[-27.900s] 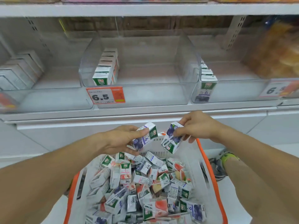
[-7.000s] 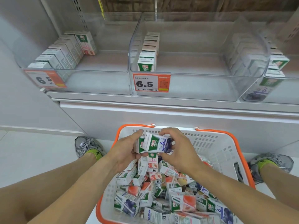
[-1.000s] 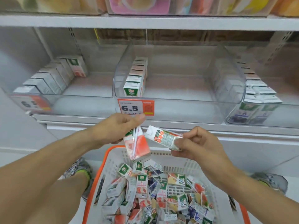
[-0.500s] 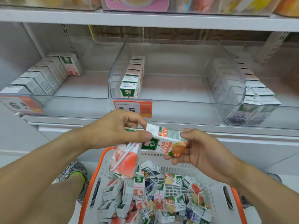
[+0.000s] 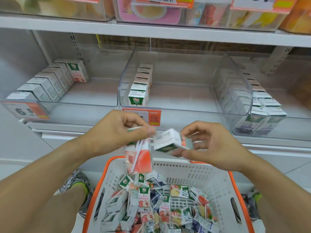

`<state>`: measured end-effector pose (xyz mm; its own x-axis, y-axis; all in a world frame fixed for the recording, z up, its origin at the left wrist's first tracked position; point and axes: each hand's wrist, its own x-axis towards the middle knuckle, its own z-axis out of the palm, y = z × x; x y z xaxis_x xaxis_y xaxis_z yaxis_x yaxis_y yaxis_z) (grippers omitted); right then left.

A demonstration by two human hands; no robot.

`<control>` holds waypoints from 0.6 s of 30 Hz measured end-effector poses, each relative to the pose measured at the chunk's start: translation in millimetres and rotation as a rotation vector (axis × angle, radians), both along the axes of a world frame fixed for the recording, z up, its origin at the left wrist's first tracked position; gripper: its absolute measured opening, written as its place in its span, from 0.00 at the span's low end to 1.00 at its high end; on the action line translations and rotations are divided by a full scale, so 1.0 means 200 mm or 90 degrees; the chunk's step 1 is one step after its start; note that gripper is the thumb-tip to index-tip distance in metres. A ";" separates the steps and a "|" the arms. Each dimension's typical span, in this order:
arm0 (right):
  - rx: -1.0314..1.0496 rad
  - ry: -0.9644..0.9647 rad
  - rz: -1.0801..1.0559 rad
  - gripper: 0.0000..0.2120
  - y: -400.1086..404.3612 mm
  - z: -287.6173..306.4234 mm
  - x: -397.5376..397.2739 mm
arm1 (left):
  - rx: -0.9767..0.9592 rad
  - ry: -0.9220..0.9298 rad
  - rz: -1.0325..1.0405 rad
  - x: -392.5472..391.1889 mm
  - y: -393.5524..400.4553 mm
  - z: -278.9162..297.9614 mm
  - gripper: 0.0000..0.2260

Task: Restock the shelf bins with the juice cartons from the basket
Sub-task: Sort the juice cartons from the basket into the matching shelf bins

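My left hand [image 5: 116, 133] pinches the top of a pink peach juice carton [image 5: 138, 157] that hangs upright with a white straw on its side. Just to its right, my right hand [image 5: 213, 145] grips a second carton [image 5: 170, 142], lying tilted on its side and blurred. Both are held above the back rim of the white basket with orange trim [image 5: 185, 169], which holds several mixed juice cartons [image 5: 151, 204]. Behind the hands, the middle clear bin [image 5: 185, 113] holds one row of cartons [image 5: 140, 88] along its left side.
The left bin [image 5: 75, 108] holds a row of cartons [image 5: 48, 83] at its left. The right bin [image 5: 276, 130] holds cartons [image 5: 262, 105] too. Orange price tags [image 5: 143, 116] hang on the bin fronts. An upper shelf [image 5: 151, 31] carries other drinks. My shoes [image 5: 75, 184] flank the basket.
My right hand has turned its carton so its white end faces me and drawn it slightly right. My left hand keeps the pink carton, now held a little higher.
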<state>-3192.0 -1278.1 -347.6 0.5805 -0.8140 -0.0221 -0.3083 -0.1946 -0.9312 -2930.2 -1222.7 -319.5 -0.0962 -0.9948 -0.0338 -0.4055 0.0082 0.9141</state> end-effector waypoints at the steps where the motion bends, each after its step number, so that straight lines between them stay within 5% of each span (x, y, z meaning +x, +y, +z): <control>1: 0.014 -0.029 -0.017 0.18 -0.01 0.01 0.00 | -0.013 0.011 0.030 0.02 0.00 0.01 0.17; 5: 0.125 -0.279 -0.047 0.24 -0.05 0.06 0.12 | -0.051 0.048 0.104 0.09 0.03 0.02 0.18; 8: 0.109 -0.335 -0.059 0.27 -0.13 0.17 0.25 | -0.062 0.060 0.126 0.13 0.04 0.03 0.17; 11: -0.015 -0.230 -0.068 0.19 -0.23 0.26 0.39 | -0.076 0.072 0.140 0.20 0.04 0.03 0.17; 18: -0.220 0.125 -0.081 0.19 -0.35 0.28 0.60 | -0.088 0.082 0.146 0.30 0.05 0.02 0.18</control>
<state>-3071.4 -1348.8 -291.9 0.4865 -0.8582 0.1639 -0.5158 -0.4335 -0.7389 -2869.9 -1212.5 -316.3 0.1376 -0.9853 0.1012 -0.2923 0.0573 0.9546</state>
